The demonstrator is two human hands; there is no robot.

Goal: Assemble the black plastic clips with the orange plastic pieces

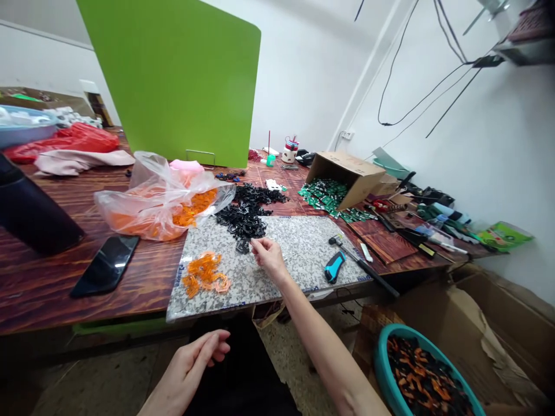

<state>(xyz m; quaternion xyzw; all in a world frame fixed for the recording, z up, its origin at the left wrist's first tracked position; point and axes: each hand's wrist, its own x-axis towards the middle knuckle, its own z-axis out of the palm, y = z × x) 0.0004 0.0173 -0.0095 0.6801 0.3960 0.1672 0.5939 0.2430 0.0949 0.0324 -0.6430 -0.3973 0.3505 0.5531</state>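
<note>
black plastic parts [245,216] just ahead-left of our nearer right hand [269,258], fingertips pinched, any hold we cannot tell; left hand [197,359] loosely half-curled, seemingly empty, farther back.

White walls [303,69] rise behind the reddish wood-grain table [39,294]; 1 wall socket [347,135] sits above it, black cables [387,124] hang at right, and speckled floor [288,352] shows below.

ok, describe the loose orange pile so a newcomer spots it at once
Find the speckled slab on the wooden table. The orange pile lies near its left edge, left of the black pile. Unlike the orange parts in the clear bag, these lie loose.
</note>
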